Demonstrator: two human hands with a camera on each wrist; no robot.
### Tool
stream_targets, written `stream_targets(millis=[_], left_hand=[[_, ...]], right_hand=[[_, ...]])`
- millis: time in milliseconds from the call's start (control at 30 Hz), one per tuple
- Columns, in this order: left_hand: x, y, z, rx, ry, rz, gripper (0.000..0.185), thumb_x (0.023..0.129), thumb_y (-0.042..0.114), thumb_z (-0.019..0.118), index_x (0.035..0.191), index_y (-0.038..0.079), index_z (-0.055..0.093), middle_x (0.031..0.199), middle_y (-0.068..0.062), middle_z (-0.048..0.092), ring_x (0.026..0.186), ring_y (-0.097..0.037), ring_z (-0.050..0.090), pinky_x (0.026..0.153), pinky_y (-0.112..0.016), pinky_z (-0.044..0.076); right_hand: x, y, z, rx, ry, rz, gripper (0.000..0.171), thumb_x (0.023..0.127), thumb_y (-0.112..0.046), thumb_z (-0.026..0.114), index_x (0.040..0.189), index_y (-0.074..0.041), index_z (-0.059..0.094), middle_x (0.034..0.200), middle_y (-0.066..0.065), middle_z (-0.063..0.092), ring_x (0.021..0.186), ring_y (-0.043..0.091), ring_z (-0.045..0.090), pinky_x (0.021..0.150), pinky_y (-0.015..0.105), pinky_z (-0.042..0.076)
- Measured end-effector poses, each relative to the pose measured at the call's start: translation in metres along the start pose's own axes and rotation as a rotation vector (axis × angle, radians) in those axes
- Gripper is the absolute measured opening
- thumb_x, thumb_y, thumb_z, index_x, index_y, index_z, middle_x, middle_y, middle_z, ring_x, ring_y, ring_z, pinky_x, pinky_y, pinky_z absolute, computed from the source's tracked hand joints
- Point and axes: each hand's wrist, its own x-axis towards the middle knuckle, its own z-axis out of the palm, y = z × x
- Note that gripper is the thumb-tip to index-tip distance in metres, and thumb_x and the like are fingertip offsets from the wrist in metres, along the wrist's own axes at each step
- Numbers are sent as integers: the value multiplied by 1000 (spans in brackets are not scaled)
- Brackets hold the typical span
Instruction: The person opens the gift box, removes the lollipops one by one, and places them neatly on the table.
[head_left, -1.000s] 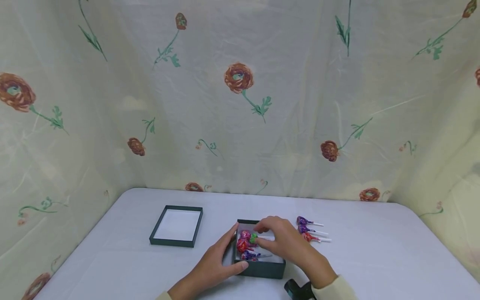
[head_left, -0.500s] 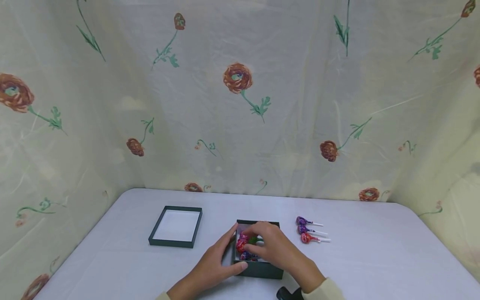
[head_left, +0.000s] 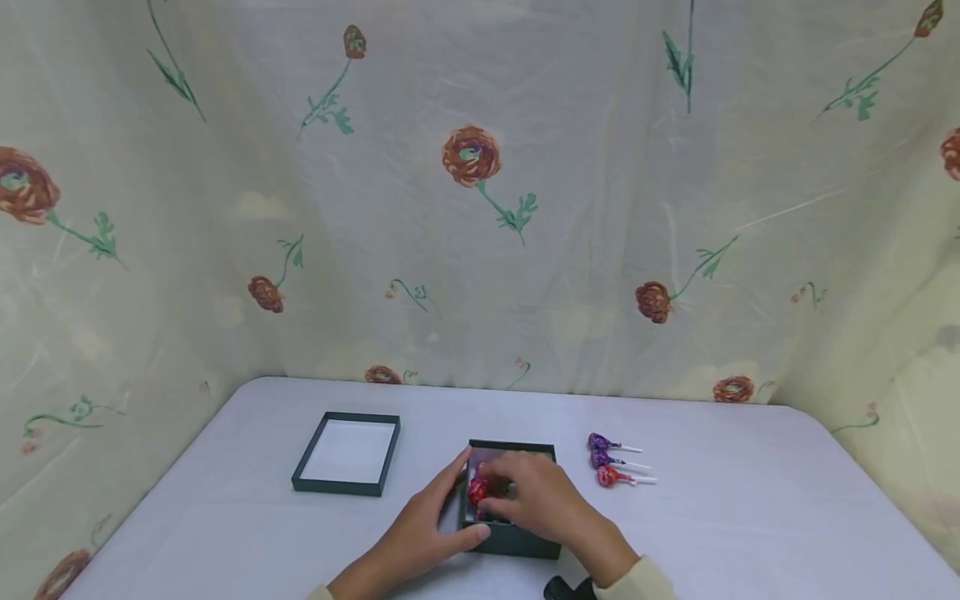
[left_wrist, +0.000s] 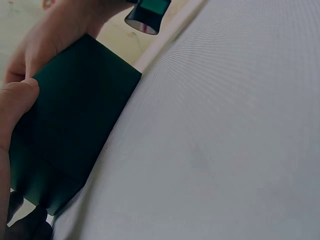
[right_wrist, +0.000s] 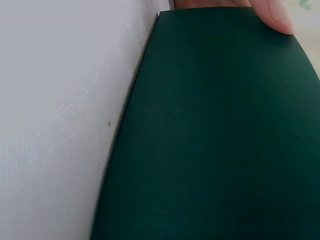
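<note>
A dark green open box (head_left: pixel 517 543) stands on the white table and holds several wrapped lollipops; a red one (head_left: pixel 477 492) shows. My left hand (head_left: pixel 453 504) grips the box's near left corner, fingers along the left wall and thumb (left_wrist: pixel 17 100) on the front wall (left_wrist: pixel 75 130). My right hand (head_left: pixel 525 496) reaches down into the box with its fingers curled onto the lollipops. The green lollipop it carried is hidden beneath them. The right wrist view shows only the box's outer wall (right_wrist: pixel 210 125) and the left thumb tip (right_wrist: pixel 272 15).
The box's lid (head_left: pixel 347 454) lies upturned to the left. Three lollipops (head_left: pixel 606 459) lie in a row right of the box, sticks pointing right. A flowered cloth (head_left: pixel 480 208) hangs close behind the table's far edge.
My right hand has lowered the green lollipop into the box and shifted left over the other lollipops, covering it. The left hand has kept its hold on the box.
</note>
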Motion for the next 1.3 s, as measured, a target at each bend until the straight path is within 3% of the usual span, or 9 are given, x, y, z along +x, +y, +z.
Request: stream_targets(millis=[267, 767, 1300], left_hand=[[-1, 0, 0, -1, 6, -5, 89, 82, 58, 65, 154, 36, 17, 155, -6, 30, 132, -29, 39, 99, -62, 38], [-2, -1, -1, 4, 12, 15, 88, 83, 58, 65, 154, 37, 17, 154, -6, 32, 131, -28, 40, 100, -62, 37], [0, -1, 0, 4, 12, 9, 88, 83, 57, 65, 154, 38, 17, 154, -6, 32, 133, -29, 39, 102, -62, 35]], right_hand=[[1, -2, -1, -39, -32, -5, 27, 84, -36, 73, 107, -21, 72, 95, -10, 67, 85, 4, 58, 81, 41, 49], [1, -2, 2, 91, -1, 29, 15, 82, -32, 76, 92, -26, 66, 82, -18, 64, 76, 1, 60, 70, 27, 50], [-1, -1, -2, 115, 2, 45, 18, 82, -27, 77, 94, -22, 65, 84, -14, 67, 77, 2, 61, 70, 28, 52]])
